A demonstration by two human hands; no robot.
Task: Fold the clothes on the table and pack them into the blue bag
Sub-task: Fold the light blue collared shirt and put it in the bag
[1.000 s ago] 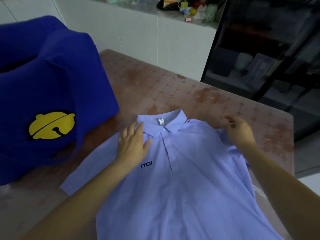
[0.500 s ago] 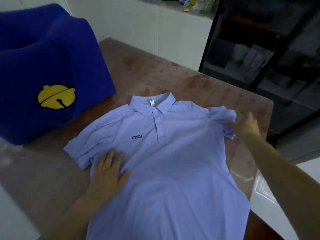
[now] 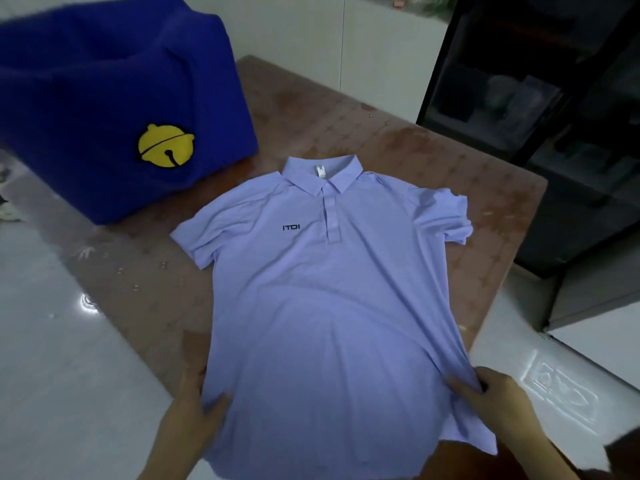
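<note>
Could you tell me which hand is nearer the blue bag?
Left. The left hand grips the shirt hem on the blue bag side; the right hand pinches the hem's far side.

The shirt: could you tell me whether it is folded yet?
No, the shirt lies spread out flat and face up on the table.

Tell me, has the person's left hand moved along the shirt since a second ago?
Yes. The left hand has slid from beside the collar down to the near end of the shirt, which it now grips.
</note>
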